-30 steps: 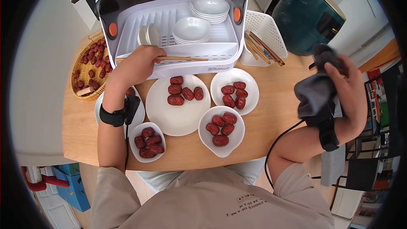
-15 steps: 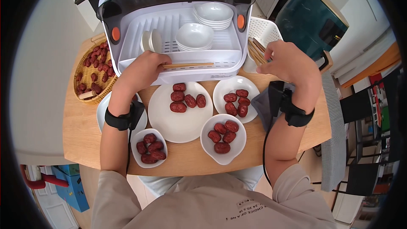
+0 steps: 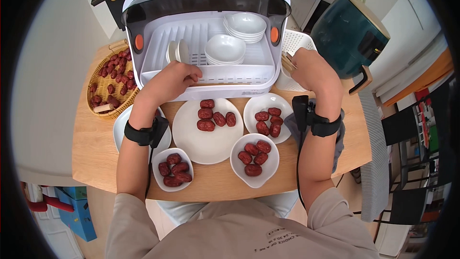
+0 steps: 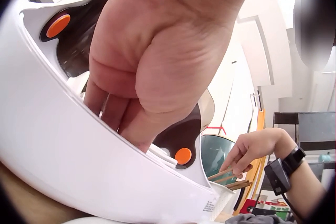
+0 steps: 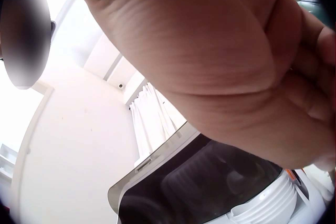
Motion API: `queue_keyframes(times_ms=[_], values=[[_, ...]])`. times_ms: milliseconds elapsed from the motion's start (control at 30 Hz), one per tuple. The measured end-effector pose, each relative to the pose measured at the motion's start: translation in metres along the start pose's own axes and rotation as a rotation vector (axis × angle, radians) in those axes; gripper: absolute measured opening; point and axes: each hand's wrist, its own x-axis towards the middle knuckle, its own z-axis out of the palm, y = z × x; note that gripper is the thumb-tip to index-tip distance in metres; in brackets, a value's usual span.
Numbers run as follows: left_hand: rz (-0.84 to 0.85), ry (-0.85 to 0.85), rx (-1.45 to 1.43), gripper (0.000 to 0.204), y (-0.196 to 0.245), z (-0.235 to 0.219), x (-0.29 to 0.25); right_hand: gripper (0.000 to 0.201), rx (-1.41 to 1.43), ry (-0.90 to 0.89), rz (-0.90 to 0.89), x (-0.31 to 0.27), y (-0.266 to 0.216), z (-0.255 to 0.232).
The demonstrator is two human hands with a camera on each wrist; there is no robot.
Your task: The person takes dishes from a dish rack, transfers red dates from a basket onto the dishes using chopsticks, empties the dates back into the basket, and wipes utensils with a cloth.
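My left hand reaches over the front wall of a white dish storage box with its dark lid raised. Wooden chopsticks lie low in the front compartment, just below its fingertips. In the left wrist view those fingers point down inside the box, their tips hidden by the wall. My right hand is at a white perforated basket beside the box. Light wooden chopsticks are pinched between its fingers, as the left wrist view shows. Stacked white bowls and upright small dishes stand in the box.
Before the box are a round plate, a dish, a spouted bowl and a small bowl, all holding red dates. A wicker basket of dates stands left. A grey cloth lies under my right forearm; a green appliance stands behind.
My right hand has put the grey cloth down on the table and moved left to the basket, pinching chopsticks there. The chopsticks at my left hand now lie lower in the front compartment.
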Motion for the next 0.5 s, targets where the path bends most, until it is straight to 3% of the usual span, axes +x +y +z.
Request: queue_keyframes(times_ms=[133, 200, 267, 400, 433, 500], values=[[0.079, 0.068, 0.116, 0.016, 0.014, -0.011, -0.005, 0.021, 0.031, -0.025, -0.065, 0.008, 0.008, 0.009], [0.204, 0.141, 0.14, 0.014, 0.032, -0.024, -0.01, 0.022, 0.038, -0.028, -0.088, 0.008, 0.008, 0.016], [0.213, 0.163, 0.118, 0.014, 0.062, -0.04, -0.02, 0.022, -0.036, 0.005, -0.101, 0.004, 0.004, 0.029], [0.264, 0.226, 0.048, 0.012, 0.101, -0.053, -0.041, 0.016, 0.035, 0.135, -0.124, -0.019, 0.002, 0.023], [0.321, 0.243, 0.065, 0.011, 0.104, -0.053, -0.045, 0.013, 0.136, 0.312, -0.161, -0.027, 0.01, 0.029], [0.331, 0.227, 0.084, 0.01, 0.116, -0.056, -0.054, 0.013, 0.208, 0.366, -0.124, -0.052, 0.025, 0.017]])
